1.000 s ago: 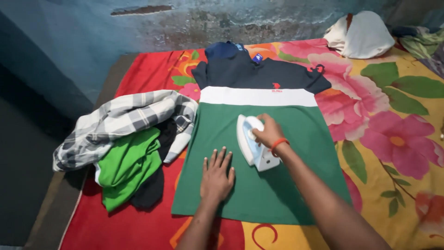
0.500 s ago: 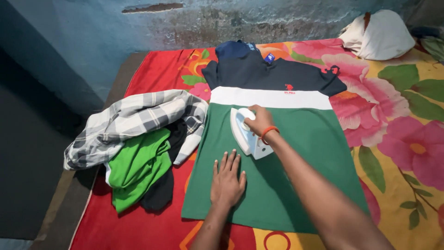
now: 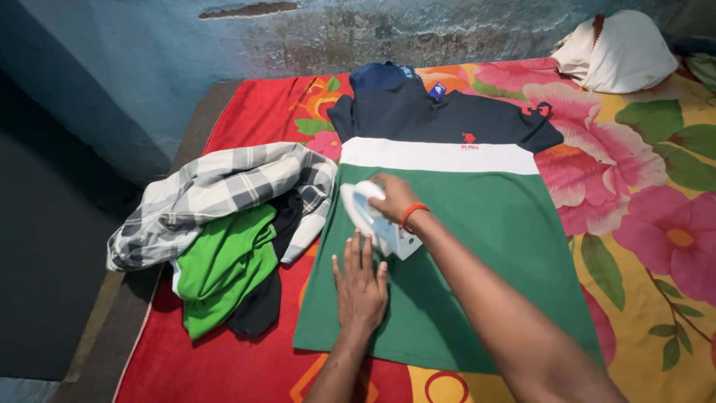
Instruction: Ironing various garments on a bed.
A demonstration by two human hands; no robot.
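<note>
Head view: we have slid the white iron (image 3: 375, 220), gripped in our right hand (image 3: 393, 198), toward frame left across the green shirt (image 3: 477, 246) at centre; left hand (image 3: 360, 287) stays flat, fingers spread, just below it.

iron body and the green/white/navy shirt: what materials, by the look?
Iron: looks like moulded plastic, white with pale blue parts and a smooth, slightly glossy shell; the soleplate is hidden. The right hand grips its handle.
Shirt: looks like soft matte knit, probably cotton or a blend; it lies limp and flat, with faint creases, under the left hand.
</note>
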